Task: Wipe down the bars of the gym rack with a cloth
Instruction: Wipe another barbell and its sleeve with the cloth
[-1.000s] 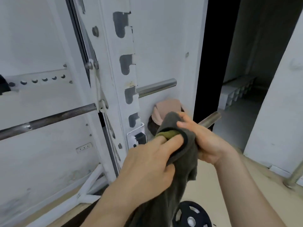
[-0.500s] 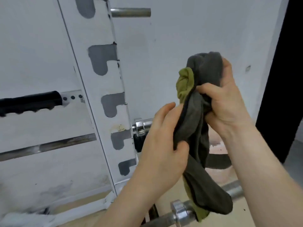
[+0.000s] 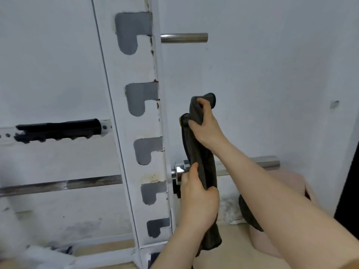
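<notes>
1. Currently I see both hands on the cloth [image 3: 200, 158], a dark grey one pulled into a long upright twist just right of the rack upright [image 3: 136, 117].
2. The right hand [image 3: 206, 129] clutches the top end, its fingers curled over the bunched fabric. A fold stands up above the knuckles, and a sliver of yellow-green shows at the bunch's left edge.
3. The left hand [image 3: 198, 200] grasps the cloth lower down, fingers and thumb closed round it. The loose tail hangs below that hand towards the wooden floor [image 3: 233, 239].
4. Between the two hands the cloth crosses in front of the barbell sleeve [image 3: 266, 162], just beside the chrome collar [image 3: 178, 171]. From my seat I cannot tell whether the fabric touches the metal.
5. Left of the upright, the barbell shaft [image 3: 58, 184] runs out to the frame's edge, dull and darker than the sleeve.
6. The upright is white and leans in my view. It has a column of grey hook-shaped slots down its face and rust spots along its right edge.
7. A short steel peg [image 3: 184, 37] juts right from the upright near the top, well above the hands.
8. Further left, a black padded bar [image 3: 58, 131] lies along a white perforated rail above the shaft.
9. Behind everything is a white wall [image 3: 272, 74], scuffed and stained low down.
10. Under the right forearm I make out a pinkish-beige object [image 3: 287, 183] with something dark beside it. I cannot identify either.
</notes>
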